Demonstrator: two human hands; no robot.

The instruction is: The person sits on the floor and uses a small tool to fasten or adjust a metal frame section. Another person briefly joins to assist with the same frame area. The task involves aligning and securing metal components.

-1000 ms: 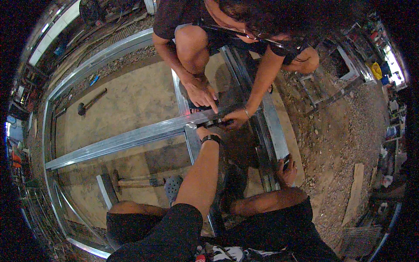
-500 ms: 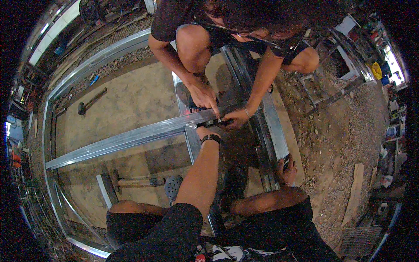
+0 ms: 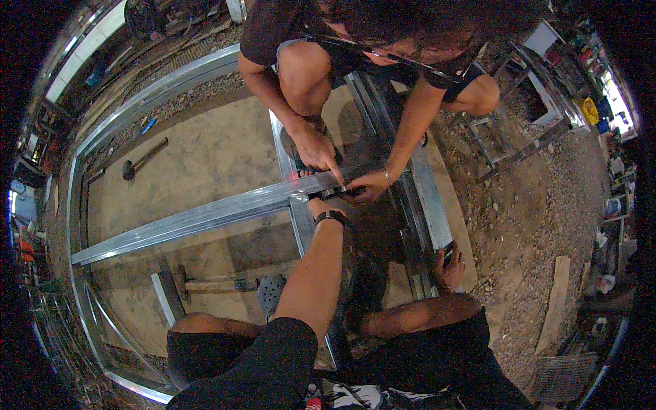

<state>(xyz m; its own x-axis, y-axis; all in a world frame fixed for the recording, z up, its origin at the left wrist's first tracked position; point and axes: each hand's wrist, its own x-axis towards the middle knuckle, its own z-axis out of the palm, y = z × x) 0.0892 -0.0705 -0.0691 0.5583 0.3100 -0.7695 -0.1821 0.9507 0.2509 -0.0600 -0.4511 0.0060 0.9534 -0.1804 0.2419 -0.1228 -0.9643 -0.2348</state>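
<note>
A long shiny metal bar (image 3: 198, 213) crosses the metal frame. My left hand (image 3: 320, 207), with a dark band on its wrist, is at the underside of this bar near its right end. Its fingers look closed, but the bar and a co-worker's hands hide what they grip. The co-worker's right hand (image 3: 316, 150) puts a finger on the bar's top, and their left hand (image 3: 370, 186) holds its end beside mine. At the right, my right hand (image 3: 451, 272) is curled around a small dark object by the end of a flat metal profile (image 3: 432, 208).
The co-worker squats opposite me, inside the frame. A mallet (image 3: 140, 160) lies on the board at the left, and a long-handled tool (image 3: 215, 284) near my left knee. Metal uprights (image 3: 393, 157) run along the right side. Gravel and a wood strip (image 3: 553, 301) lie beyond.
The co-worker's head and upper body have shifted slightly. My hands and the bar hold their places.
</note>
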